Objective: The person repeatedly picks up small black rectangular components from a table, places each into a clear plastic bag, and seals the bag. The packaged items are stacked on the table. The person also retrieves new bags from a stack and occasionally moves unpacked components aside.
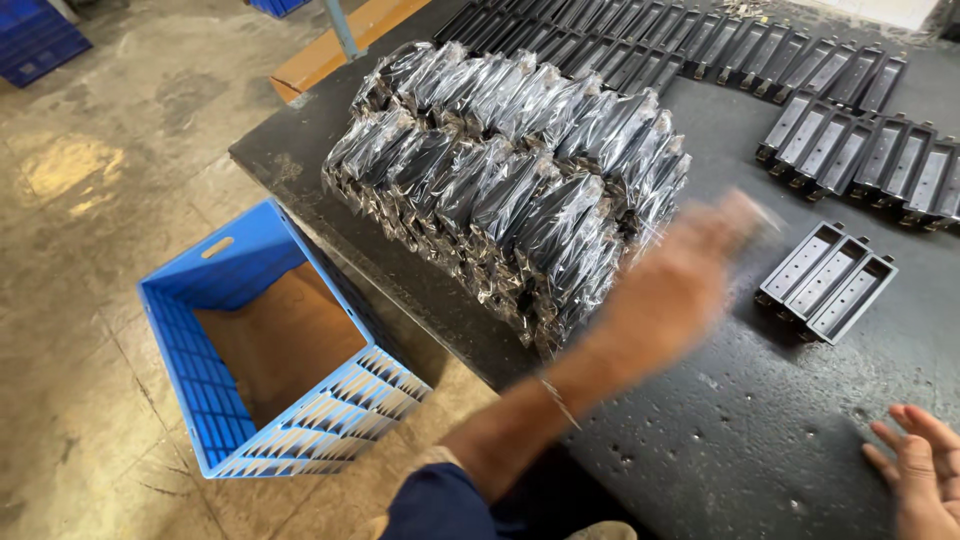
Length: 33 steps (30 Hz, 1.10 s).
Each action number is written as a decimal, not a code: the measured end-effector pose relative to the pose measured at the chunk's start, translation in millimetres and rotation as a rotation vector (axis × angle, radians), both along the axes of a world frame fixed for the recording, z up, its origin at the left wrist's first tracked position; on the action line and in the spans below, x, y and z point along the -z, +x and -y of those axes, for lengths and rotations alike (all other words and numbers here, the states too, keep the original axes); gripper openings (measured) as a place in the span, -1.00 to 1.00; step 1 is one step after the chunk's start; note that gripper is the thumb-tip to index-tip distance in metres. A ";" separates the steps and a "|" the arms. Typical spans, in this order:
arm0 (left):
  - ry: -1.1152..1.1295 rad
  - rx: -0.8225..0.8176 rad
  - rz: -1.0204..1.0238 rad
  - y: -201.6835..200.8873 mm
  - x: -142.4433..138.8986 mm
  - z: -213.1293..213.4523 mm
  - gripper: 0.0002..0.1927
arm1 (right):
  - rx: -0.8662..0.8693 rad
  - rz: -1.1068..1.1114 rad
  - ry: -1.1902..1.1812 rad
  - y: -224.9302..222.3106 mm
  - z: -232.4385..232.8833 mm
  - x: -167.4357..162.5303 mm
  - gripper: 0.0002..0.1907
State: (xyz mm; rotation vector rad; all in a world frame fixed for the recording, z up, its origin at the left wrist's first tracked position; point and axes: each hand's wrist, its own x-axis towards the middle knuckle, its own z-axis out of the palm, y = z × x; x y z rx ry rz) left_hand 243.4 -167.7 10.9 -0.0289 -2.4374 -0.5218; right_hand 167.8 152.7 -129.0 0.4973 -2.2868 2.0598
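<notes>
The three bare black moulded plastic trays (826,283) lie side by side on the dark table (720,440), at three o'clock of the blurred left hand (680,285), whose grip I cannot tell. They look light, stiff and smooth, best taken by the long rims. At nine o'clock a stack of film-wrapped black trays (510,180) probably slides easily. The right hand (925,480) rests open, holding nothing. On the floor, the blue plastic crate (265,345) holds only a brown cardboard liner.

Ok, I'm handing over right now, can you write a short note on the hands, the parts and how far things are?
Left hand: empty, blurred in motion above the table, between the wrapped stack and a set of three bare black trays.
Right hand: open, fingers resting on the table at the lower right.
Done: a large pile of black trays already wrapped in clear plastic.
Left: rows of unwrapped trays along the back and right.
The blue crate on the floor holds only a brown liner.
</notes>
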 end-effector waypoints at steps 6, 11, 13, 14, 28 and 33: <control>0.102 -0.684 0.178 58.6 -64.2 194.6 -0.30 | -0.104 0.112 0.030 -4.3 -13.2 10.3 -0.65; 0.134 -0.667 0.458 84.4 -72.7 268.0 -0.21 | -0.121 0.156 0.061 0.1 -4.8 2.0 -0.64; 0.120 -0.623 0.415 82.5 -59.7 279.7 -0.18 | -0.135 0.176 0.049 2.3 1.6 -4.3 -0.64; 0.115 -0.600 0.397 81.9 -52.1 282.6 -0.17 | -0.131 0.179 0.051 5.7 2.3 -8.7 -0.64; -0.161 -0.718 0.115 64.4 -36.5 260.5 -0.36 | -0.056 0.273 0.144 32.3 20.9 -51.8 -0.65; -0.047 -0.431 -0.260 53.3 -46.8 166.4 -0.57 | 0.024 0.211 0.169 40.1 28.9 -56.3 -0.70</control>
